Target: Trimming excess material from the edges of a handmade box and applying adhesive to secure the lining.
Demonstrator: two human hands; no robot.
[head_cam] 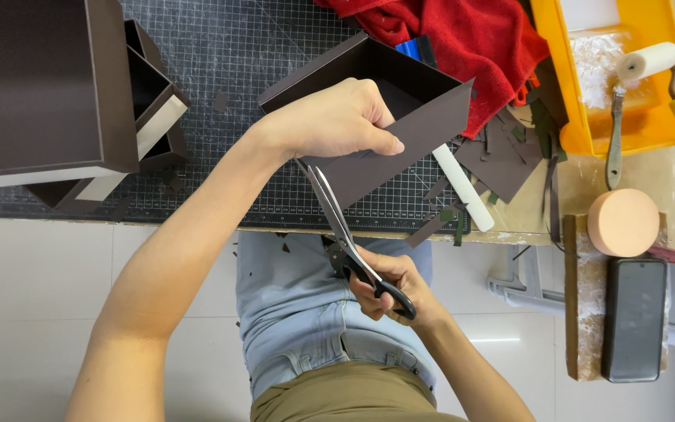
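Two hands: both at work over the surface (509, 223) edge.
Left hand (337, 121): grip clamped on the dark brown box (400, 101), tilted above the cutting mat (275, 47).
Right hand (391, 289): fingers closed through the scissors (345, 234) handles, blades slightly apart at the box's lower edge.
Nearby: white stick (462, 186), red cloth (470, 39), paper scraps (501, 156).
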